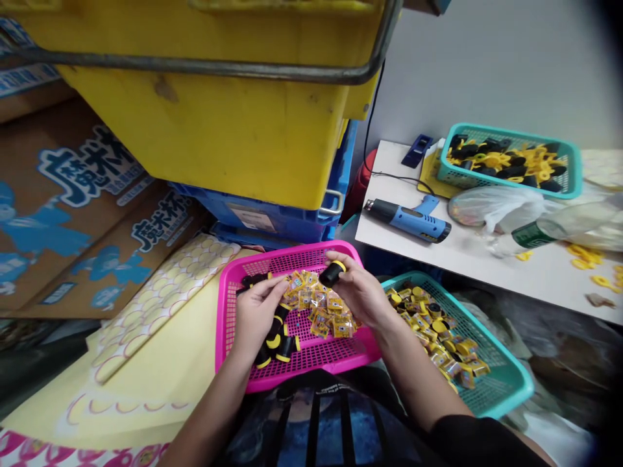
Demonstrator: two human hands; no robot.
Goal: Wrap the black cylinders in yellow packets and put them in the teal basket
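Observation:
My right hand [363, 292] holds a small black cylinder with a yellow rim [331, 274], tilted above the pink basket [311, 374]. My left hand [257, 314] is closed in a pinch at a small yellow printed packet [294, 283] on the pile's left edge. Several more clear-wrapped yellow packets [321, 308] lie in the middle of this basket. Along its left side are several black cylinders with yellow rims [288, 348], partly hidden by my left hand and forearm. The pink basket rests against my lap.
At right, a teal basket [506, 363] holds yellow packets and cylinders. A blue heat gun [413, 219] lies on the white table [467, 259], near a bottle [530, 235] and another teal basket [577, 168]. Yellow crates [219, 136] rise ahead; printed cardboard [97, 240] stands left.

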